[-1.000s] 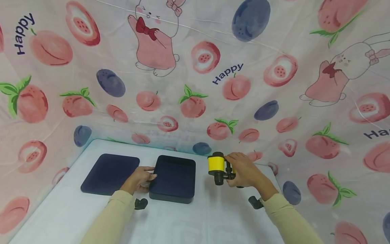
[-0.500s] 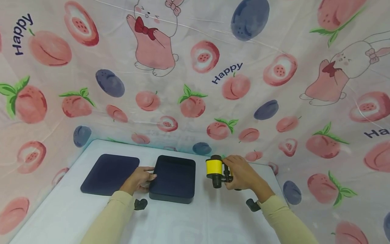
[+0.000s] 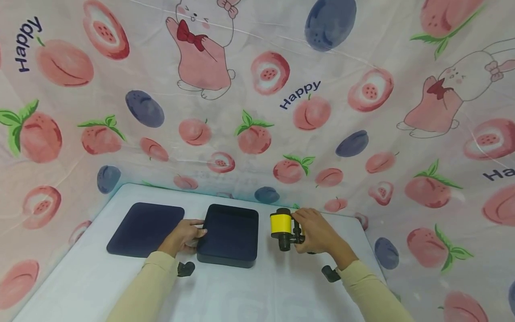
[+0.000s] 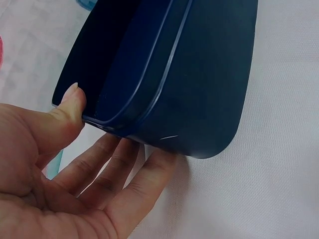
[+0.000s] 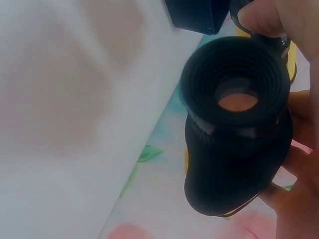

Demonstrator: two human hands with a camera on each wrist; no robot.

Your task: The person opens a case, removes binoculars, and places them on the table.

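Observation:
My left hand (image 3: 183, 237) grips the left side of an open dark navy box (image 3: 225, 262). In the left wrist view, the thumb hooks over the rim of the box (image 4: 209, 79) and the other fingers lie against its outside. Right of the box, my right hand (image 3: 317, 230) holds yellow-and-black binoculars (image 3: 280, 223) above the table, apart from the box. The right wrist view has a black eyepiece of the binoculars (image 5: 234, 122) close up, with fingers wrapped round the body. My right hand hides much of the second barrel.
A flat dark navy panel (image 3: 146, 228) with rounded corners lies left of the box, partly behind my left hand. A white cloth covers the table (image 3: 257, 295). Fruit-and-rabbit printed sheeting (image 3: 225, 147) rises at the back and sides. Dark wrist-worn pieces (image 3: 186, 269) show near both sleeves.
My right hand has carried the binoculars a little to the left, nearer the box, and slightly toward me. My left hand, the box and the flat panel have stayed put.

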